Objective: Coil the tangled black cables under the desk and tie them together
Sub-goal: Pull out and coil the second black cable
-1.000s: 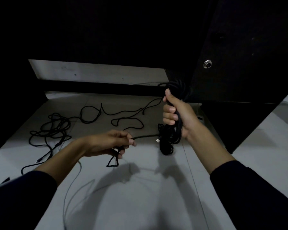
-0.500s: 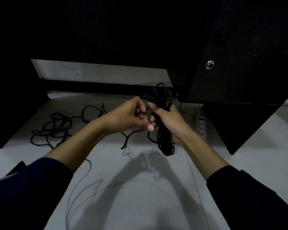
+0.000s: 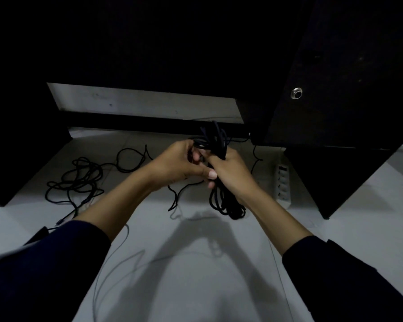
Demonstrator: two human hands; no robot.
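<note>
A: What is held in the right hand (image 3: 230, 173)?

B: A coiled bundle of black cable (image 3: 221, 180) is gripped there, with the fingers curled round its middle. The upper loops are seen standing out above the fist, against the dark desk (image 3: 335, 66); the lower loops are seen hanging below it, over the pale floor (image 3: 196, 287).

A: And the left hand (image 3: 179, 163)?

B: It is brought right up against the right one, at the top of the bundle. Its fingers are curled at the loops there, and a strand appears to be pinched between them, though the exact hold is hidden by the knuckles and the dim light. The thumb is laid across toward the right hand.

A: Is any cable left loose?

B: Yes. A thin black strand (image 3: 179, 194) is seen trailing from under the hands down to the floor, where its end lies. Farther left, a tangled heap of black cable (image 3: 79, 180) is spread on the floor under the desk, with a long loop (image 3: 128, 159) running from it toward the middle.

A: What else is seen?

B: A white power strip (image 3: 283, 182) is laid on the floor to the right of the bundle, beside a dark desk panel (image 3: 330, 177). A round metal fitting (image 3: 296, 92) is set in the slanted panel above. Dark sleeves (image 3: 44, 270) are worn on both forearms, and the arms' shadows are cast on the floor below.
</note>
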